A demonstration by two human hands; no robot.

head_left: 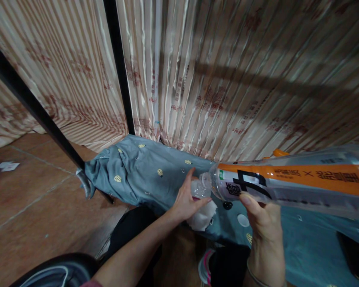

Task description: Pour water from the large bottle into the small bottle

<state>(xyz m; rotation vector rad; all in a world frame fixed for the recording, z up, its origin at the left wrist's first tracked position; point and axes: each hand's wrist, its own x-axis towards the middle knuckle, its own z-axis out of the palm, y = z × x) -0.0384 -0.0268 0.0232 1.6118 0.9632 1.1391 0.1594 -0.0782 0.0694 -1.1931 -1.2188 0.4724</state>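
My right hand (265,217) grips a large clear drink bottle (305,179) with an orange and pale label from below, thumb on its side. The bottle lies nearly level, its neck pointing left. My left hand (185,201) is closed around a small clear plastic bottle (201,190). The two necks meet or overlap in view; whether they touch I cannot tell. Crumpled white tissue (202,218) is under the left fingers, against the small bottle's lower part. Liquid in either bottle cannot be made out.
A grey-green patterned cloth (149,171) covers the long surface beneath. On it lie a white disc (243,220), a small black round object (227,205) and a dark phone-like slab (354,255). Black poles (118,59) and striped curtains (227,87) stand behind.
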